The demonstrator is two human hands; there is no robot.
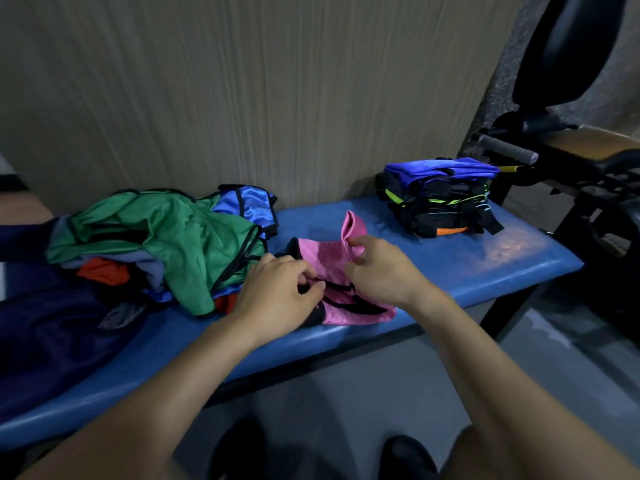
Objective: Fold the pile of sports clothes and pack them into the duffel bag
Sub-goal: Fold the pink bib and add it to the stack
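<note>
A pink garment with black trim (329, 261) lies on the blue padded bench (467, 258). My left hand (277, 289) pinches its near left edge. My right hand (381, 268) pinches a raised fold of the pink cloth between thumb and fingers. To the left sits the unfolded pile (162, 240), with a green top over blue, orange and grey pieces. A neat stack of folded clothes (440, 199), blue on top, stands at the far right of the bench. A dark navy fabric mass (52, 341), possibly the duffel bag, lies at the bench's left end.
A ribbed beige wall (242, 98) runs close behind the bench. Black gym equipment (571, 150) with a grey foam handle and a tan pad stands to the right. My dark shoes (405, 459) are on the grey floor below the bench.
</note>
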